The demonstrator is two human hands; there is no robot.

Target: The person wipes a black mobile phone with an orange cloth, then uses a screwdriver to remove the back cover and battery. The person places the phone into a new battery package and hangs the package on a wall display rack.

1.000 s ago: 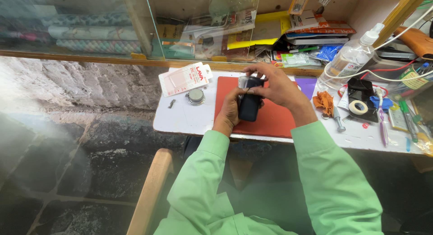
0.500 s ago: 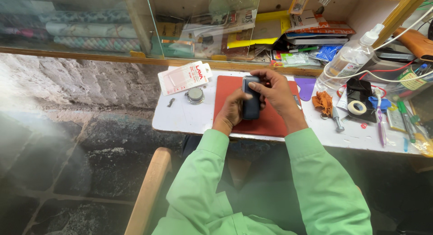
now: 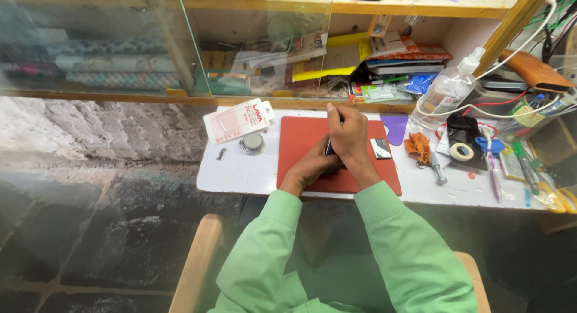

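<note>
Red mat [image 3: 300,146] lies on the white bench top [image 3: 240,171], and both hands work over its middle. I see the left hand [image 3: 312,167] cupped low under a dark phone [image 3: 329,148], of which only a thin edge shows between the two hands. The right hand [image 3: 347,137] is clenched over the phone from above, knuckles up, thumb raised toward the shelf. So both hands are grasping the phone, held on edge just above the mat; whether it touches the mat I cannot tell.

A small grey rectangular part [image 3: 380,149] rests on the mat, just beside the right hand. Left of the mat sit a small round metal tin [image 3: 253,143] and a pink-and-white flat package [image 3: 237,120]; a tiny dark part [image 3: 221,152] lies nearer the bench edge. Right of the mat: a purple plastic pick [image 3: 395,128], an orange cloth [image 3: 417,147], a screwdriver [image 3: 437,170], a roll of tape [image 3: 461,152], and a clear pump bottle [image 3: 446,92] behind them. Green sleeves [image 3: 384,241] cover both forearms. A wooden chair arm [image 3: 197,265] shows at lower left.
</note>
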